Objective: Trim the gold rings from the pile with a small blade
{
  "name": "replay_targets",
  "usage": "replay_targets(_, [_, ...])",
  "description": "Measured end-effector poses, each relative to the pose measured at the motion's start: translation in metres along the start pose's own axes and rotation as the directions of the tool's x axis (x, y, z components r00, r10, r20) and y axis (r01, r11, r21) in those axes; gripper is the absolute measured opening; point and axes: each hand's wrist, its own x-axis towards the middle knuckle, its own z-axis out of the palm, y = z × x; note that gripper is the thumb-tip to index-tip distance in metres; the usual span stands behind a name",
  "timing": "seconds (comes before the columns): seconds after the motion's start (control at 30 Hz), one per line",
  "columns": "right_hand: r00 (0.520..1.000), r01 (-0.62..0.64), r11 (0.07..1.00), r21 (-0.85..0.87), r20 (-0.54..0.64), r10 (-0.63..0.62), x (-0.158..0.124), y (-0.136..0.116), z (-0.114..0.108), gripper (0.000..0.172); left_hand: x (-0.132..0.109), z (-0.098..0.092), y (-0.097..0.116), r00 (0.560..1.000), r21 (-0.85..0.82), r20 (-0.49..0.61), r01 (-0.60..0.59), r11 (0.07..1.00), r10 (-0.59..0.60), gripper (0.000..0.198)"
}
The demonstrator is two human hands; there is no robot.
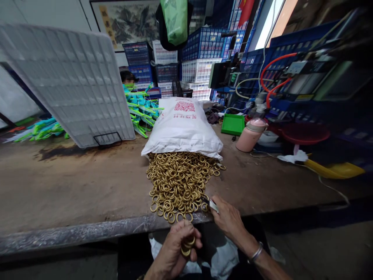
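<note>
while low — left hand (175,245) around rings (186,252)

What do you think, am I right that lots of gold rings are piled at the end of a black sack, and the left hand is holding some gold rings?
Not quite: the sack is white, as the head view shows. Gold rings are piled at its end, and the left hand holds some.
</note>
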Motion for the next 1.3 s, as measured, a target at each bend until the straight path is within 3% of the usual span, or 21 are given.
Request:
replay_targets(0.2, [0.986,0.145,0.935,0.324,0.032,-0.164,-0.007,-0.023,-0.006,0.013,0.007,0.002,0.002,0.983,0.147,-0.119,-0.124,0.981,0.142,0.035])
replay_targets(0.33, [0.965,0.175,0.884,0.432,0.101,-0.241,-0.012,-0.049,-0.012,0.011,0.006,-0.002,0.006,0.972,0.326,-0.113,-0.161,0.932,0.207,0.033])
replay_targets(0.4, [0.966,0.133,0.866,0.483,0.133,-0.222,-0.012,-0.058,-0.012,0.010,0.005,-0.006,0.007,0.962,0.388,-0.124,-0.179,0.904,0.244,0.031])
replay_targets(0.57, [0.968,-0.081,0.776,0.625,0.234,-0.088,-0.010,-0.061,0.000,0.027,0.002,-0.008,0.007,0.931,0.477,-0.211,-0.168,0.863,0.297,0.033])
replay_targets(0.73, [0.925,-0.299,0.614,0.731,0.381,-0.004,-0.012,-0.056,0.017,0.038,0.003,-0.005,0.006,0.877,0.568,-0.166,-0.288,0.771,0.450,0.031])
replay_targets(0.8, [0.922,-0.322,0.612,0.722,0.387,0.029,-0.012,-0.055,0.019,0.040,0.003,-0.006,0.005,0.894,0.572,-0.144,-0.274,0.773,0.424,0.030])
replay_targets(0.9, [0.947,-0.265,0.651,0.711,0.321,0.036,-0.010,-0.056,0.017,0.035,0.003,-0.008,0.003,0.948,0.518,-0.145,-0.170,0.839,0.282,0.033])
replay_targets(1.0, [0.956,-0.235,0.694,0.681,0.290,0.039,-0.009,-0.060,0.011,0.031,0.002,-0.010,0.002,0.973,0.457,-0.149,-0.090,0.885,0.176,0.036])
replay_targets(1.3, [0.969,-0.131,0.791,0.598,0.245,-0.025,-0.006,-0.058,0.007,0.035,-0.002,-0.009,0.004,0.982,0.342,-0.114,-0.103,0.934,0.150,0.039])
